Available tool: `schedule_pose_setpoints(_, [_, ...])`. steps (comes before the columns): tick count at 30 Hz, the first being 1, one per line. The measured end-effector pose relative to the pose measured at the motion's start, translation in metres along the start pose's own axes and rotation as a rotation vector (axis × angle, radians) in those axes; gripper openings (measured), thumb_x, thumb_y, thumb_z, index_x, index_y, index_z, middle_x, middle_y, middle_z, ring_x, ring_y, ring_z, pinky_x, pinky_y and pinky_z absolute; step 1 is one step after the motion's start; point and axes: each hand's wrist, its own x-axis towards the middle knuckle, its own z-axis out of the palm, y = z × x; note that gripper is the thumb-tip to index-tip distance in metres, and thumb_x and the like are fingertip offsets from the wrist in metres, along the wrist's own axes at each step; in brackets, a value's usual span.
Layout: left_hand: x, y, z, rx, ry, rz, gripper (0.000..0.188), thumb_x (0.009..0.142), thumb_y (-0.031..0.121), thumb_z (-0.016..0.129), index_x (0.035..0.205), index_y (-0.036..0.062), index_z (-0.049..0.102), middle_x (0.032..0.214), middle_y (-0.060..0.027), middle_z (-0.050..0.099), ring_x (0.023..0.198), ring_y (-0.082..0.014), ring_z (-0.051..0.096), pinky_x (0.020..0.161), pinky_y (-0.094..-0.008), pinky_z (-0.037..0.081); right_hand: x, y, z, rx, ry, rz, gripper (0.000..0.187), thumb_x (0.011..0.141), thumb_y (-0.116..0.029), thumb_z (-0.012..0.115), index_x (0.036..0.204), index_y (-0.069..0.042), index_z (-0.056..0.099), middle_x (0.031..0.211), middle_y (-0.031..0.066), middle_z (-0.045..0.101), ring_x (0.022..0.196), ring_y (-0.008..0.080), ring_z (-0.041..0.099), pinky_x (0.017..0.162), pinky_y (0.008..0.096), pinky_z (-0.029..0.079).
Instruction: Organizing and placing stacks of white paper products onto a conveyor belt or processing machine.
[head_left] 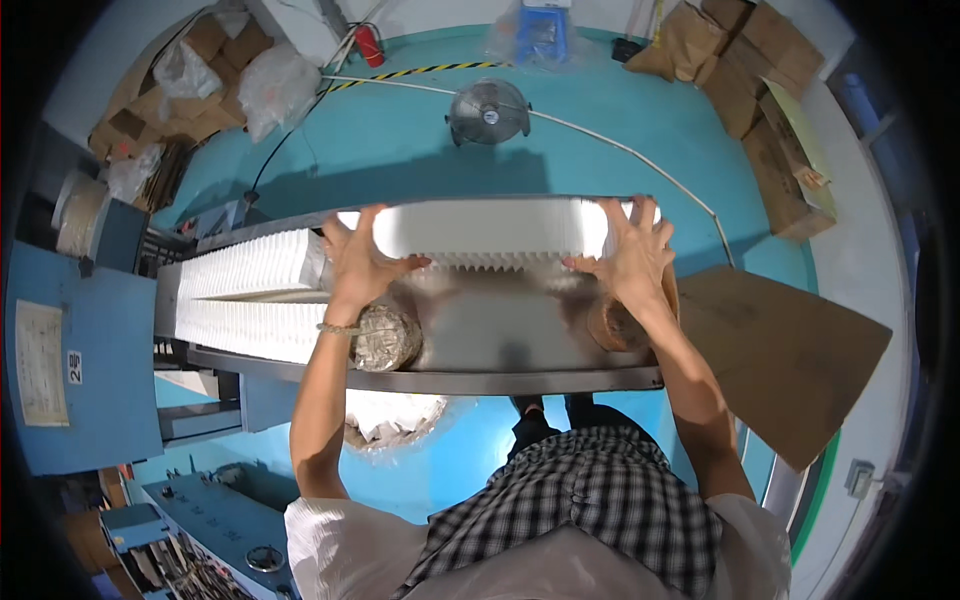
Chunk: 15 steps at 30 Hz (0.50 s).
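Observation:
A long row of white folded paper pieces (490, 228) with a zigzag lower edge lies along the far side of a metal tray table (500, 335). My left hand (357, 262) grips the row's left end, thumb on the near side and fingers over the far side. At its right end, my right hand (632, 255) holds it the same way. Two more stacks of white pleated paper (250, 262) extend to the left. A tape-wrapped round weight (387, 338) sits against the nearer stack, by my left wrist. Under my right forearm stands a brown round block (614, 325), partly hidden.
A blue machine (100, 350) adjoins the table's left end. A large cardboard sheet (785, 350) juts out at the right. Below the near edge is a bag of white scraps (395, 415). A floor fan (488, 110) and a white floor pipe (640, 155) lie beyond the table.

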Motion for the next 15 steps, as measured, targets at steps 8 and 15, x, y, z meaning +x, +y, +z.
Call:
schedule_pose_setpoints(8, [0.02,0.101,-0.087,0.096,0.401,0.232,0.092,0.061,0.023,0.092,0.143,0.017,0.049,0.14,-0.0273,0.038,0.136,-0.0441,0.032,0.112,-0.0513,0.028,-0.049,0.036,-0.125,0.146,0.587,-0.01,0.079,0.053,-0.02,0.095,0.125,-0.024,0.062,0.138,0.0195,0.04,0.121,0.0485,0.038,0.095,0.0589,0.043])
schedule_pose_setpoints(15, [-0.038,0.288,-0.099,-0.08,0.675,0.727,0.073,0.071,0.003,0.081,0.138,0.0021,0.052,0.128,-0.0224,0.052,0.122,-0.0353,0.053,0.1,-0.0518,0.05,-0.226,0.126,-0.225,0.052,1.077,0.142,0.071,0.058,-0.025,0.09,0.123,-0.022,0.062,0.138,0.0209,0.037,0.126,0.0451,0.035,0.088,0.0555,0.042])
